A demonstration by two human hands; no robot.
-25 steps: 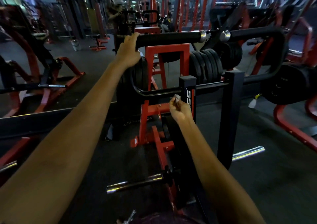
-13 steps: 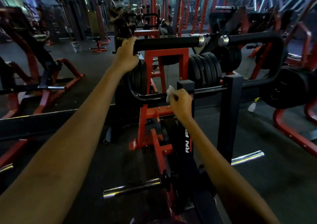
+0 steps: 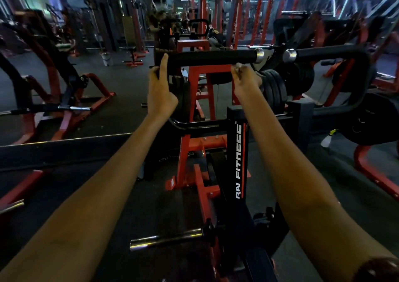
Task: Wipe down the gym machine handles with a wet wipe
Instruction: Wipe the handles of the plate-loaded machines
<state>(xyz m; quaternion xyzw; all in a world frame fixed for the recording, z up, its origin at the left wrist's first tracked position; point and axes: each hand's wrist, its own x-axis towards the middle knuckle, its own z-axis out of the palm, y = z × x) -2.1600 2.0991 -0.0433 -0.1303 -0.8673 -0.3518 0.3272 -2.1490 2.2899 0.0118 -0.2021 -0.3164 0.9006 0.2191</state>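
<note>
Nearest the camera, a chrome peg sticks out from the low red frame toward the person's left side, and a shin or hip could knock it if the person leans further in to reach. Beyond it stands the black post with white lettering, both forearms passing on either side of it. Further on, the left hand sits at the left end of the padded handle: the forefinger points straight up across the pad's face and the other fingers look folded toward its underside, though they are too dark to read, so this is a light brace and the bar could swing once wiping pressure comes on. The right hand is just under the handle near its right end, fingers curled together and pinching the wet wipe, only a small pale scrap of which shows above the knuckles. Bunched so small, the wipe could cover only a thin stripe per pass, or slip out against the grippy foam. Whether it actually touches the pad is hard to say. The chrome cap just beside it could snag it. Behind, the weight plates and the rest of the gym blur into dimness, and the second handle runs off right, its far end unclear.
</note>
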